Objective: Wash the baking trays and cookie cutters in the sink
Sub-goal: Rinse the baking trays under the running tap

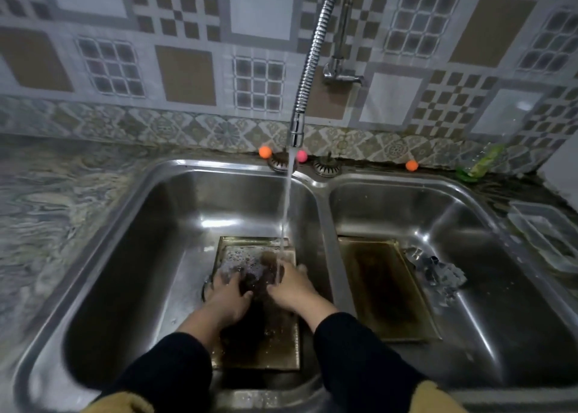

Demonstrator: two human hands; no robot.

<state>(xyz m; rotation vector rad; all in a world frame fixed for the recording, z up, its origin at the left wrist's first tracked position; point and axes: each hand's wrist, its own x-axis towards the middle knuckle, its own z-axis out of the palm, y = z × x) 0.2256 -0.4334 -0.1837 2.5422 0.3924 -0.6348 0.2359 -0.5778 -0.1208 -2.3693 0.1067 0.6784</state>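
Patterned wall tiles (pixel 187 74) back a marbled table (pixel 47 193) holding a double steel sink (pixel 322 212). Its left basin contains a baking tray (pixel 281 343), soapy at the far end, under running water from the flexible faucet (pixel 308 68). Its right basin contains a second baking tray (pixel 384 287), with metal cookie cutters (pixel 438 271) just beside it. Both hands rest on the left tray. Left hand (pixel 230 290): fingers spread, pressing into the suds. Right hand (pixel 292 284): fingers loosely curved under the stream; whether they hold anything cannot be determined.
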